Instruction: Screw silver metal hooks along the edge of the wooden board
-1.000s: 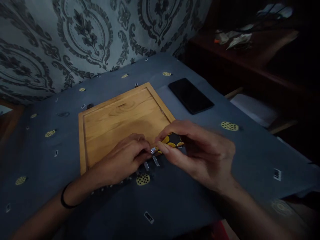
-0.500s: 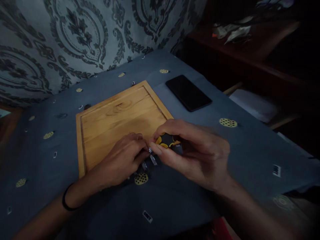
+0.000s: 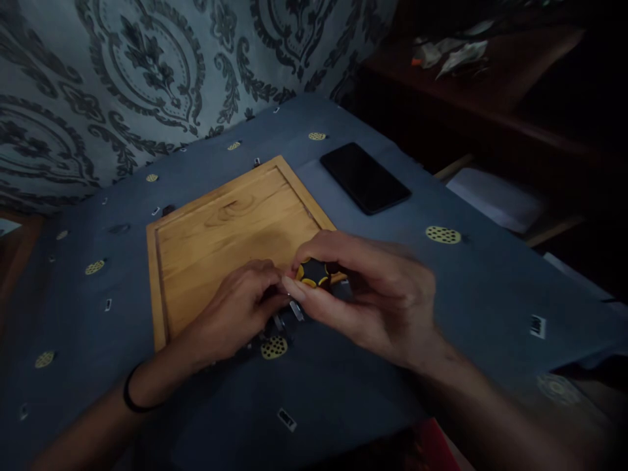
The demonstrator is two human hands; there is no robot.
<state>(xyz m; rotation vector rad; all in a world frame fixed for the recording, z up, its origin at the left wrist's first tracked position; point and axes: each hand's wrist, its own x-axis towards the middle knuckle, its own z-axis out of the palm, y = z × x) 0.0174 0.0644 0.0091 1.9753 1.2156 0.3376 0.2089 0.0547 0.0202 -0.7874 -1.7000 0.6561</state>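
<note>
Over the near edge of the wooden board (image 3: 220, 229), my two hands meet at the fingertips. My right hand (image 3: 373, 297) is closed around a yellow-and-black lobed tool handle (image 3: 314, 272), seen nearly end-on; it looks like a screwdriver's, but its far part is hidden. My left hand (image 3: 243, 304) has its fingers pinched together against the right fingertips, and whatever sits between them is covered. Just below the fingertips, a small shiny metal piece (image 3: 296, 310) sticks out. More metal parts beside it are dark and partly behind the left hand.
A black phone (image 3: 366, 176) lies to the right of the board on the blue patterned tablecloth (image 3: 471, 307). Patterned wall covering (image 3: 161, 65) rises behind the table. To the right are a dark shelf (image 3: 530, 78) with crumpled items and a white object (image 3: 495, 196).
The right hand and the handle have shifted slightly left, closer to the left fingertips. The whole view has moved a little too. Both hands keep the same grip.
</note>
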